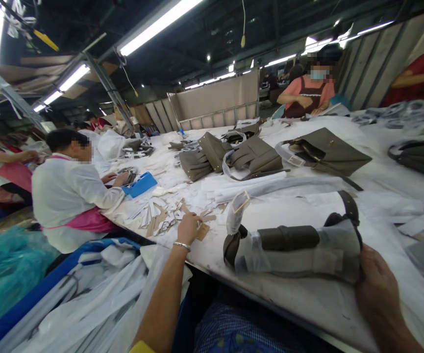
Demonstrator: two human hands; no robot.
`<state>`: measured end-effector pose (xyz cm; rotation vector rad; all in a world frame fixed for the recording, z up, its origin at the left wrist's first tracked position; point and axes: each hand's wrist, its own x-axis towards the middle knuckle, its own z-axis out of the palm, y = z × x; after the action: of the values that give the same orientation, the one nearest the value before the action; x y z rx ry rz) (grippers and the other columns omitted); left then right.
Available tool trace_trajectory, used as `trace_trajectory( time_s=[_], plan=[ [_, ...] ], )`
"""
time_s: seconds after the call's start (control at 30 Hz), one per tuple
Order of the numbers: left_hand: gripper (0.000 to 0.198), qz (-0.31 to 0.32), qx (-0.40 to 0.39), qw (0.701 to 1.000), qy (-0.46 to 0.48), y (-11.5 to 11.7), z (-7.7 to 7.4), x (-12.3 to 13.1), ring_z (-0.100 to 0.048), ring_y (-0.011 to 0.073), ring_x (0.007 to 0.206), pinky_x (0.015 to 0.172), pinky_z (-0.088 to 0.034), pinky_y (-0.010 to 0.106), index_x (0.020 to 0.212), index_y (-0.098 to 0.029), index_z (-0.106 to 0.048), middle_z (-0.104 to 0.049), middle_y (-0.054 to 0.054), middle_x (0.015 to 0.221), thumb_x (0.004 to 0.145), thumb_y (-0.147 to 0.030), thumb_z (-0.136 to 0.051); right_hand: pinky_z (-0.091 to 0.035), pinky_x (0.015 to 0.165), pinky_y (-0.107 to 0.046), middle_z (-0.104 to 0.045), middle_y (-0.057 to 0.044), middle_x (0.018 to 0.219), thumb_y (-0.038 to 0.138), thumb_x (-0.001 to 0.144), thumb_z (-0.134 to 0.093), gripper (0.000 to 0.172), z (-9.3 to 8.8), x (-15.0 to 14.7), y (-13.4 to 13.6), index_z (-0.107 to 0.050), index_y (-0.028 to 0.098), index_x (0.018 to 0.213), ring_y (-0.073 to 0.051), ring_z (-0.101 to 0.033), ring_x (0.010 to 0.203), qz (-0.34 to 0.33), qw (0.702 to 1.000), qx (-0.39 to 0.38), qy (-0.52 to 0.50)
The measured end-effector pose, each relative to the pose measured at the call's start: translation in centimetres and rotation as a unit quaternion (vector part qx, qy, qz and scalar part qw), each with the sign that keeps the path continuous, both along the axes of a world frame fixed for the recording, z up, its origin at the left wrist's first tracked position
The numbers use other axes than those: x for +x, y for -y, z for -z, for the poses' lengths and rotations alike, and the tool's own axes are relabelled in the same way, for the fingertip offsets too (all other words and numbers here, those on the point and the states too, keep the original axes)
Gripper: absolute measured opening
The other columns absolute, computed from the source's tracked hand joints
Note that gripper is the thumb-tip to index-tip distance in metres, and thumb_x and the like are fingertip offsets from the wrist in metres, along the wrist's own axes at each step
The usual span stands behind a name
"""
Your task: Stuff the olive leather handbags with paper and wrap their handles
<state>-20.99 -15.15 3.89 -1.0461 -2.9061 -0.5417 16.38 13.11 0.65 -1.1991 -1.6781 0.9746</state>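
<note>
In front of me an olive-grey handbag (288,239) lies on its side on the table, partly wrapped in thin translucent white sheet. My right hand (377,282) grips its right end, with the fingers partly hidden behind the bag. A wrapped strap with a rectangular buckle (241,202) sticks up at the bag's left end. To the left, my left hand (188,229), a bracelet on its wrist, has its fingers closed on a small tan card piece (202,232). Loose card and paper scraps (160,215) lie just beyond that hand.
Several olive-grey bags (252,154) stand farther back, near rolled white sheets (248,186). A blue-rimmed bin of white wrapping (97,299) sits below the table at left. One co-worker (75,186) works beside a blue box (140,185); another person (307,93) is across the table.
</note>
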Motion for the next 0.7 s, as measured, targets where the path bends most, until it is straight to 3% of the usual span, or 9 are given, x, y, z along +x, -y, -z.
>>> trace_trajectory(
  time_s=[0.07, 0.13, 0.23, 0.4, 0.53, 0.6, 0.7],
  plan=[
    [0.007, 0.008, -0.005, 1.000, 0.010, 0.1, 0.1, -0.3, -0.058, 0.0232, 0.109, 0.093, -0.048, 0.043, 0.092, -0.015, -0.068, -0.064, 0.008, 0.115, 0.088, -0.018, -0.063, -0.044, 0.097, -0.041, -0.067, -0.008, 0.112, 0.063, 0.088, -0.044, 0.055, 0.3, 0.0, -0.1, -0.065, 0.019, 0.114, -0.033, -0.059, 0.110, -0.010, 0.999, -0.008, -0.039],
    [0.009, 0.012, 0.002, 1.000, 0.017, 0.2, 0.0, -0.5, -0.059, 0.0229, 0.108, 0.094, -0.048, 0.045, 0.088, -0.014, -0.067, -0.065, 0.007, 0.111, 0.087, -0.023, -0.067, -0.042, 0.098, -0.042, -0.067, -0.008, 0.113, 0.063, 0.088, -0.046, 0.055, 0.4, 0.0, -0.1, -0.065, 0.019, 0.114, -0.033, -0.058, 0.112, -0.011, 0.999, -0.009, -0.045],
    [0.004, 0.016, 0.043, 0.999, 0.016, 0.4, -1.3, -0.8, -0.059, 0.0241, 0.109, 0.099, -0.045, 0.046, 0.080, -0.016, -0.068, -0.067, 0.007, 0.109, 0.083, -0.018, -0.068, -0.041, 0.098, -0.042, -0.067, -0.008, 0.115, 0.063, 0.087, -0.047, 0.055, 0.2, 0.1, -0.1, -0.065, 0.020, 0.115, -0.033, -0.057, 0.114, -0.015, 0.999, -0.016, -0.049],
    [0.013, 0.034, 0.163, 0.985, 0.035, 0.1, -6.8, -1.7, -0.063, 0.0253, 0.101, 0.095, -0.047, 0.042, 0.090, -0.020, -0.070, -0.070, 0.008, 0.107, 0.085, -0.027, -0.061, -0.042, 0.096, -0.044, -0.067, -0.012, 0.119, 0.063, 0.087, -0.048, 0.053, 0.0, 0.3, -0.5, -0.067, 0.021, 0.113, -0.036, -0.056, 0.119, -0.017, 0.999, -0.027, -0.034],
    [0.030, 0.120, 0.215, 0.962, 0.117, -1.1, -11.8, -2.1, -0.067, 0.0230, 0.090, 0.083, -0.052, 0.035, 0.094, -0.017, -0.070, -0.073, 0.007, 0.094, 0.083, -0.044, -0.065, -0.044, 0.091, -0.046, -0.067, -0.014, 0.122, 0.060, 0.088, -0.050, 0.046, -0.5, 0.7, -1.0, -0.069, 0.027, 0.113, -0.034, -0.057, 0.121, -0.015, 1.000, -0.016, -0.014],
    [0.034, 0.161, 0.221, 0.949, 0.157, -1.7, -13.8, -1.9, -0.067, 0.0223, 0.086, 0.078, -0.053, 0.033, 0.092, -0.016, -0.069, -0.073, 0.008, 0.089, 0.079, -0.047, -0.069, -0.044, 0.090, -0.047, -0.066, -0.012, 0.125, 0.057, 0.089, -0.051, 0.042, -1.5, 0.9, -0.7, -0.066, 0.031, 0.119, -0.034, -0.059, 0.119, -0.008, 1.000, 0.018, -0.002],
    [0.035, 0.203, 0.235, 0.930, 0.196, -2.4, -16.4, -1.1, -0.067, 0.0209, 0.084, 0.077, -0.053, 0.033, 0.092, -0.015, -0.067, -0.072, 0.008, 0.087, 0.081, -0.048, -0.068, -0.043, 0.093, -0.051, -0.061, -0.009, 0.133, 0.051, 0.092, -0.052, 0.041, -4.6, 0.8, 1.1, -0.058, 0.037, 0.130, -0.034, -0.056, 0.122, 0.011, 0.992, 0.119, 0.029]
  ],
)
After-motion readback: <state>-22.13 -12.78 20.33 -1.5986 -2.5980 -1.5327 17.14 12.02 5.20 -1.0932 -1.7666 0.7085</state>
